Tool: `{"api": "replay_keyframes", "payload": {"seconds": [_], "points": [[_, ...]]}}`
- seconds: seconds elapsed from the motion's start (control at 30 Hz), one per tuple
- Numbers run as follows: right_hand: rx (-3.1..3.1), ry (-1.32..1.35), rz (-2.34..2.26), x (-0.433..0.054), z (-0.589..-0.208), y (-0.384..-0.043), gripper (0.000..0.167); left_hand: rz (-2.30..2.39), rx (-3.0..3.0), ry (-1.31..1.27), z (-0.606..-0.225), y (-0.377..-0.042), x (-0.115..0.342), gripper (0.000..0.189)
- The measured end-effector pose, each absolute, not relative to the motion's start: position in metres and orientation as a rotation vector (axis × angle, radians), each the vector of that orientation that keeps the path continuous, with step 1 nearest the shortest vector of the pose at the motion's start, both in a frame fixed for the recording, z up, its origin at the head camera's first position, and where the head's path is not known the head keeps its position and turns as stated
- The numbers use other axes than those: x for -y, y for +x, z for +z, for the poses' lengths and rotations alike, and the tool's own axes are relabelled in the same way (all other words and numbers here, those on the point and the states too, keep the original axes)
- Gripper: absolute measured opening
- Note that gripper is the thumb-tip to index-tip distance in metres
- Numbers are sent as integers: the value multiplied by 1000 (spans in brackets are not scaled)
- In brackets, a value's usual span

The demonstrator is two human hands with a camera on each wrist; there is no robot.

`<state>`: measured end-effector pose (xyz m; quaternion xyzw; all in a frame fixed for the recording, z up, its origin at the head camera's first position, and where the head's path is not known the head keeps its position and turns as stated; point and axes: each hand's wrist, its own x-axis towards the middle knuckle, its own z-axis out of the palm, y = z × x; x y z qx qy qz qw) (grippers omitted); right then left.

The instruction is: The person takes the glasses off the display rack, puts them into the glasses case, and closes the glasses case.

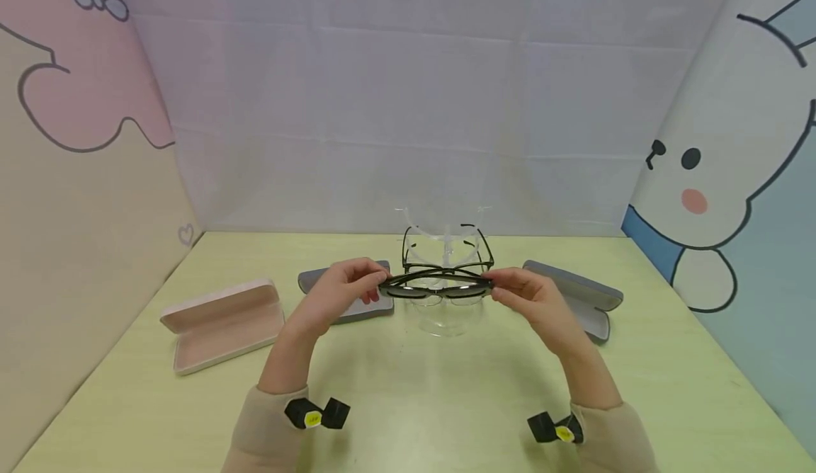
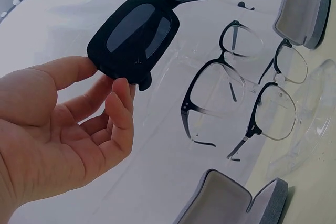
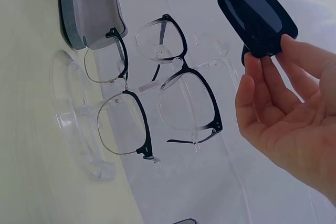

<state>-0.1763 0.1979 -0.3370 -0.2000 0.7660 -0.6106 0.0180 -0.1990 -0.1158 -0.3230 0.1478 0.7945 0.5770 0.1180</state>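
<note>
And here we are at a screened-in tabletop corner, whether in a home or a shop I can't tell! Straight ahead, a creased pale sheet backs the yellow-green table. Over on the left wall, a pink cartoon figure; over on the right, a white cartoon character with a rosy cheek. And the optician's touch: dark sunglasses, spectacles on a clear stand, open glasses cases around it.
</note>
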Motion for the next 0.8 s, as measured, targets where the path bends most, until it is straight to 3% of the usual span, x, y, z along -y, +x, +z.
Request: {"api": "replay_keyframes", "payload": {"seconds": [0.33, 0.8], "points": [[-2384, -505, -2010, -186, -338, -175, 32, 1690, -2280, 564, -323, -195, 127, 32], [-2381, -593, -2012, -154, -345, -173, 26, 1883, -2409, 331, -331, -184, 144, 32]]}}
